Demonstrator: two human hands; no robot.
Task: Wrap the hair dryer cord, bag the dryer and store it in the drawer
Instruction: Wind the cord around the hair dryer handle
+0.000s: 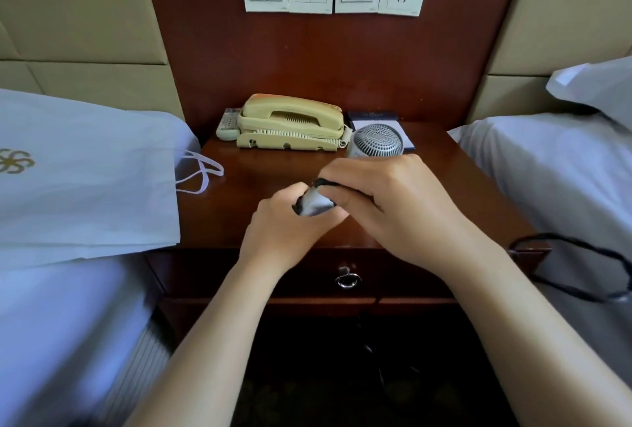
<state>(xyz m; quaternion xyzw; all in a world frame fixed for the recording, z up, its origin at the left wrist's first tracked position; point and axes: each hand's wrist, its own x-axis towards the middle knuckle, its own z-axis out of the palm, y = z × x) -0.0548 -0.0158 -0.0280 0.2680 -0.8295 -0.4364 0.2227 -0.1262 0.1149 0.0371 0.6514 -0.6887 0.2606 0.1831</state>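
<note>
Hair dryer (376,141) is held above the nightstand (239,194). Its long axis runs from the handle at 7 o'clock to the grille at 1 o'clock. Left hand (284,224) grips the handle. Right hand (393,201) pinches the cord (326,183).

Desk (260,221): glossy red-brown wood. Phone (290,125): smooth cream plastic. Dryer (376,141): silver perforated grille. Bag (85,187): matt white cloth. Drawer pull (348,280): shiny metal.
</note>
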